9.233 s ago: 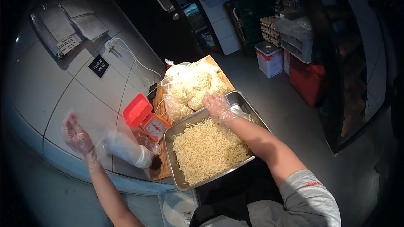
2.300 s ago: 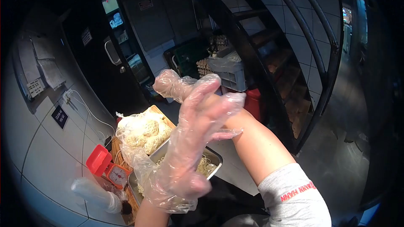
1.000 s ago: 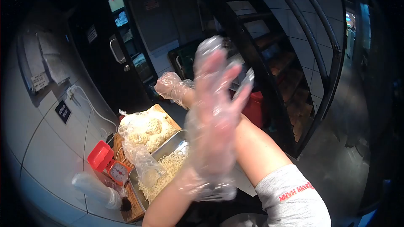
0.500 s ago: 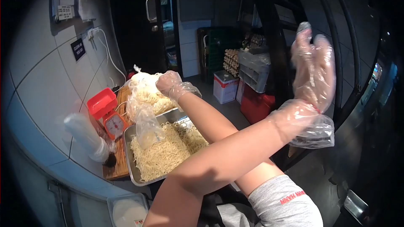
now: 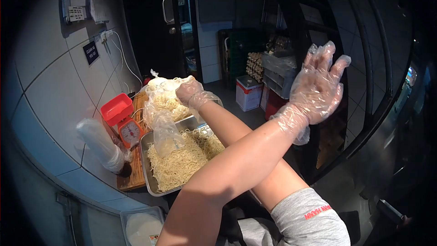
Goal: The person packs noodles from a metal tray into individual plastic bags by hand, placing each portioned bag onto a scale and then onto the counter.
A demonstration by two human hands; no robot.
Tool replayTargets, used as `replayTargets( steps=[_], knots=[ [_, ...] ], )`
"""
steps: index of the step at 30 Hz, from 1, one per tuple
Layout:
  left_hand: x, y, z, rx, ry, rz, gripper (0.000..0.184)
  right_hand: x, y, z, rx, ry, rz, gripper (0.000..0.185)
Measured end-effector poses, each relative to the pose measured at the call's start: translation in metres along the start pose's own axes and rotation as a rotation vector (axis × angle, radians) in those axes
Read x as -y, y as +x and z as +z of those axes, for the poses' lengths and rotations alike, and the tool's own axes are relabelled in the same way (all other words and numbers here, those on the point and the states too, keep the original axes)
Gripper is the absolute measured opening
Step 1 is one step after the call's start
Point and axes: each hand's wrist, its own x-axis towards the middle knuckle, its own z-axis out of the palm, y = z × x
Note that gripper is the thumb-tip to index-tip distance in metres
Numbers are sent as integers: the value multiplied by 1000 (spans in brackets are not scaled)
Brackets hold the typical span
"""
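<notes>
My arms are crossed, and both hands wear clear plastic gloves. My left hand (image 5: 316, 86) is raised on the right side with its fingers spread, holding nothing. On the other side my right hand (image 5: 189, 92) is closed at the edge of a clear plastic bag of noodles (image 5: 166, 95), behind the tray. Loose pale yellow noodles (image 5: 180, 161) fill the metal tray (image 5: 146, 173) below. Another crumpled clear plastic bag (image 5: 166, 132) lies over the tray's left part. My forearm hides the tray's right side.
An orange kitchen scale (image 5: 129, 132) with a red pan (image 5: 117, 108) stands on a wooden board (image 5: 132, 182) by the tiled wall. Beside it is a roll of plastic bags (image 5: 101, 143). A white tub (image 5: 143, 225) sits below. Egg trays (image 5: 255, 67) and a tin (image 5: 249, 93) are behind.
My left hand has come down and leftward, turning so that its fingers are spread. My right hand stays at the noodle bag. The whole view has shifted slightly.
</notes>
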Motion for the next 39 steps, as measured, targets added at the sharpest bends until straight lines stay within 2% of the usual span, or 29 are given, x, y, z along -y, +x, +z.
replayTargets(
  steps=[3,5,7,11,13,14,15,17,19,21,23,27,30,33,34,35,37,38,39],
  knots=[
    [19,2,-11,-28,52,44,58,-3,-4,-3,42,18,25,18],
    [41,-4,-22,27,116,112,58,-7,-10,-6,49,28,43,18],
    [62,-10,-38,30,279,152,60,-12,-15,-8,32,45,53,18],
    [109,4,-89,-103,579,214,57,-21,-48,-22,-168,-78,93,15],
    [116,20,-121,-179,603,232,52,-17,-80,-48,-645,716,402,22],
    [120,26,-135,-202,662,272,50,-20,-64,-42,-559,635,364,29],
    [123,32,-147,-228,719,312,48,-24,-59,-60,-320,579,310,34],
    [131,33,-170,-226,682,295,46,-50,0,10,-26,190,251,25],
    [129,30,-192,-216,801,289,45,-52,-13,-8,23,56,154,22],
    [131,18,-206,-249,696,262,46,-54,-23,-29,48,6,103,21],
    [126,-4,-225,-197,755,196,48,-58,-26,-46,47,32,93,20],
    [119,-71,-253,-172,795,1,47,-65,-37,-94,-115,133,-4,16],
    [126,-139,-275,-186,792,-173,46,-68,-49,-126,-180,108,-31,24],
    [120,-186,-288,-61,917,-309,47,-72,-47,-128,-229,65,-28,19],
    [121,-197,-288,-54,874,-403,45,-73,-51,-123,-329,85,-91,21],
    [121,-209,-287,-47,838,-501,44,-70,-55,-116,-229,39,-86,21],
    [121,-230,-296,162,921,-696,43,-47,-66,-98,-25,-37,-107,24],
    [123,-239,-303,371,1027,-796,45,-42,-75,-62,90,20,-217,36],
    [127,-256,-307,337,928,-826,46,-36,-88,-25,203,76,-333,54]
  ],
)
